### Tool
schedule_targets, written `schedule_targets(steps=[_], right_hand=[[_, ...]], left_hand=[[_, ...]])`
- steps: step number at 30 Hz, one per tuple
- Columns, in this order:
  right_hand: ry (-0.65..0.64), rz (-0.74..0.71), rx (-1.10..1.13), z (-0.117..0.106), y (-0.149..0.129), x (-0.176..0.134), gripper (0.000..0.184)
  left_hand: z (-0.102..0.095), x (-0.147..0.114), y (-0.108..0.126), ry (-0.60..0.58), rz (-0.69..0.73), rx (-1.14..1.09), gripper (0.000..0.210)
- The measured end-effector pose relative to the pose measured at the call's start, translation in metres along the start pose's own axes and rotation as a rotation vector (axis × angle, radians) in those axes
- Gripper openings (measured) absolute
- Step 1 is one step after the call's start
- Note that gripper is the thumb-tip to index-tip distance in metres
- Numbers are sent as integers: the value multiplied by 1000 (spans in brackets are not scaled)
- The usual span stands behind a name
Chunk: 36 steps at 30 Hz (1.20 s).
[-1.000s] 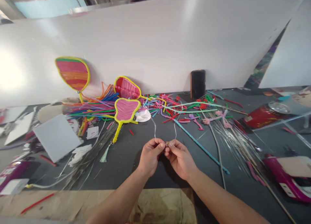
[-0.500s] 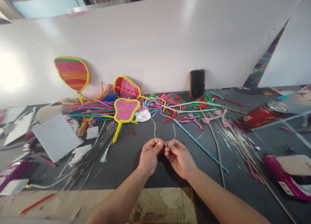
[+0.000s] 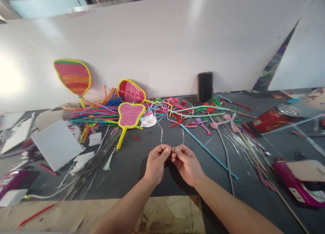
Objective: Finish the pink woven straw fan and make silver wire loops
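Observation:
My left hand (image 3: 157, 161) and my right hand (image 3: 189, 163) meet over the dark table, each pinching a thin silvery wire (image 3: 161, 134) between thumb and fingertips. From the pinch the wire rises in a wide loop toward the pile behind; its far part is hard to make out against the colours. The fingers cover the wire's ends. Beyond my left hand lies a small fan (image 3: 131, 114) with a pink face, yellow fuzzy rim and pale green tassel. A blue pipe cleaner (image 3: 210, 154) runs slantwise to the right of my right hand.
Colourful pipe cleaners (image 3: 101, 113) spread along the back, with two more yellow-rimmed fans (image 3: 72, 77) there. A phone (image 3: 205, 87) leans on the white board (image 3: 152, 41). At right are a red can (image 3: 276, 118), bare wires (image 3: 243, 149) and a magenta device (image 3: 299, 183). A white square (image 3: 57, 144) lies left.
The view has shifted slightly. Both hands stay together in nearly the same pinch, and the wire loop above them now looks a little wider on its right side.

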State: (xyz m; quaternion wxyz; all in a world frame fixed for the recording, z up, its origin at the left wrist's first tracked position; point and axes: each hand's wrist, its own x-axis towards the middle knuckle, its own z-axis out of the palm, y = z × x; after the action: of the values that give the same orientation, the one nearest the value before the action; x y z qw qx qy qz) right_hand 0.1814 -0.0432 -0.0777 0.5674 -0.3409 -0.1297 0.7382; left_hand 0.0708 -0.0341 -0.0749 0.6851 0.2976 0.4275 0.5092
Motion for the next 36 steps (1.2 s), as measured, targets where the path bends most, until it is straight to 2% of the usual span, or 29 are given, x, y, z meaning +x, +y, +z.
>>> schedule_targets(steps=[7, 13, 21, 25, 30, 36], right_hand=[[12, -7, -25, 0, 1, 0, 23], [6, -2, -25, 2, 1, -1, 23], [-18, -15, -62, 2, 1, -2, 23], [-21, -80, -134, 2, -2, 2, 25], [59, -224, -69, 3, -25, 4, 31], [-24, -308, -25, 1, -79, -16, 24]], left_hand=[[-2, 1, 1, 28, 17, 71, 17], [-5, 2, 2, 3, 12, 60, 16], [-5, 2, 5, 85, 76, 132, 19], [-8, 6, 13, 122, 113, 166, 24], [-14, 8, 25, 175, 49, 180, 36], [-41, -24, 37, 170, -37, 218, 38]])
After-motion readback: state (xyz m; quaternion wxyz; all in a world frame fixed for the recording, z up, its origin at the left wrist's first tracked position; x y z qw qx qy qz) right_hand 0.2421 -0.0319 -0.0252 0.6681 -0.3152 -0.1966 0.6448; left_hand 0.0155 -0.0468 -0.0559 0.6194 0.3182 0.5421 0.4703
